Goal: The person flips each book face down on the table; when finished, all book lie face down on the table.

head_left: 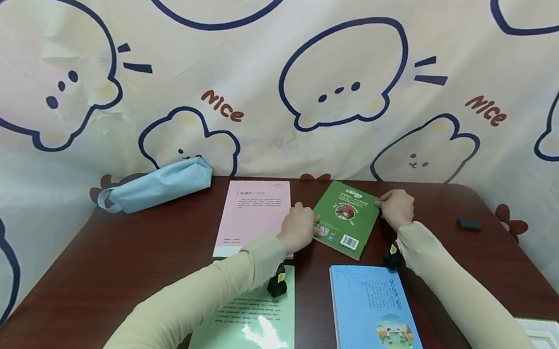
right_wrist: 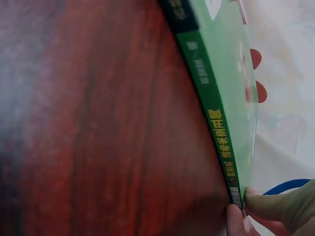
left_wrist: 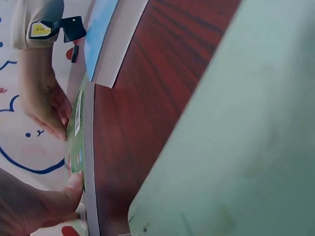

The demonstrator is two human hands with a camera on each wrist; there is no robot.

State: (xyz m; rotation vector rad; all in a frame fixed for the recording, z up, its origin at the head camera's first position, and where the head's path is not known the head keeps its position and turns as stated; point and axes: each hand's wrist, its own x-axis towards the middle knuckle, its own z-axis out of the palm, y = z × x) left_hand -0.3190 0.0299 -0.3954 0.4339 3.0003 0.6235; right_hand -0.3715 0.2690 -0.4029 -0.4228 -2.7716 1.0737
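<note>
A dark green book (head_left: pixel 344 220) lies slightly turned near the back of the table, its barcode side up. My left hand (head_left: pixel 299 226) holds its lower left edge. The thumb (left_wrist: pixel 75 183) lies on the cover in the left wrist view, and the other fingers are partly hidden. At the upper right edge my right hand (head_left: pixel 396 207) pinches the book. The right wrist view shows that thumb (right_wrist: pixel 266 204) on the cover and a finger against the spine (right_wrist: pixel 209 98). Beside my left hand is a pink book (head_left: pixel 254 212), partly covered by the hand.
A pale green book (head_left: pixel 249 339) lies under my left forearm, and a thick blue book (head_left: pixel 385 333) lies in front at the right. A light blue pouch (head_left: pixel 163 186) sits at the back left. Toward the right are a small black object (head_left: pixel 469 224) and a white frame (head_left: pixel 553 336).
</note>
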